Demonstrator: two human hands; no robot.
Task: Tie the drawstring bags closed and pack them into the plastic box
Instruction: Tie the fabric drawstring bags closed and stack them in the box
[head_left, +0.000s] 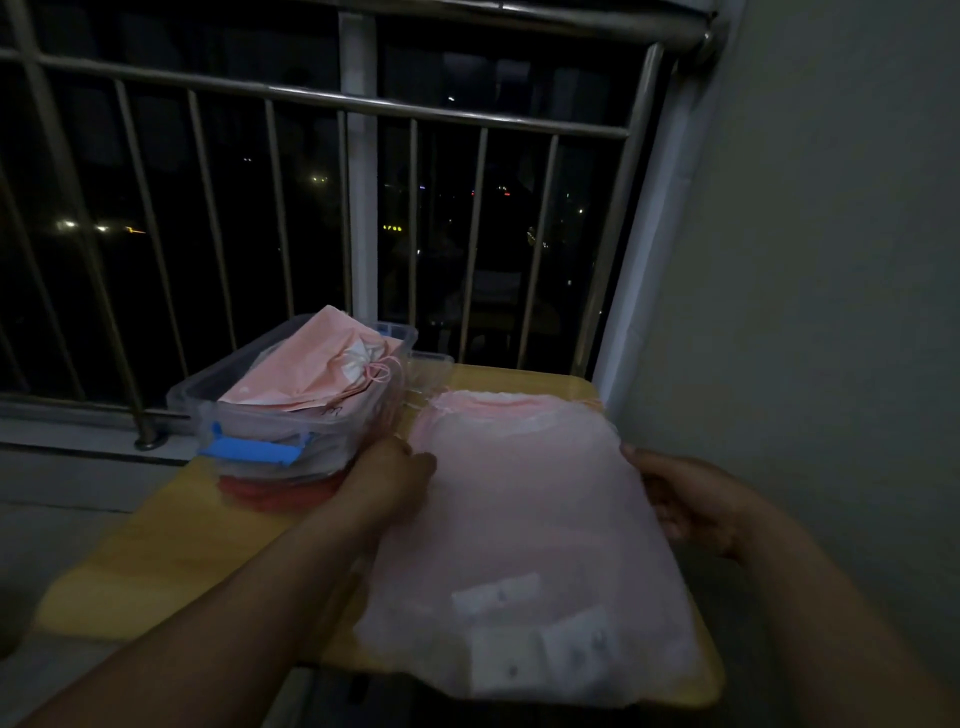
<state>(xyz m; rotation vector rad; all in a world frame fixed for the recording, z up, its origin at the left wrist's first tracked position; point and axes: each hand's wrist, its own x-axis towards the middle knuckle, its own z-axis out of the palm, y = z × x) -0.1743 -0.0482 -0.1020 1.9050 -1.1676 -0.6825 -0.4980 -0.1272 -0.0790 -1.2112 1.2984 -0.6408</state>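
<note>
- Left hand (387, 483): forearm reaches in from the lower left, thumb forward, gripping the left edge of the pink drawstring bags (524, 519).
- Right hand (691, 504): forearm comes in from the lower right, fingers curled round their right edge.

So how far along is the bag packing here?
Done: several pink bags, the top bag with its cord knotted, fill the clear plastic box past its rim. In hand: the left hand and right hand grip opposite edges of a flat stack of pink drawstring bags on the yellow table. Left: that stack looks untied, so it needs tying and packing.
</note>
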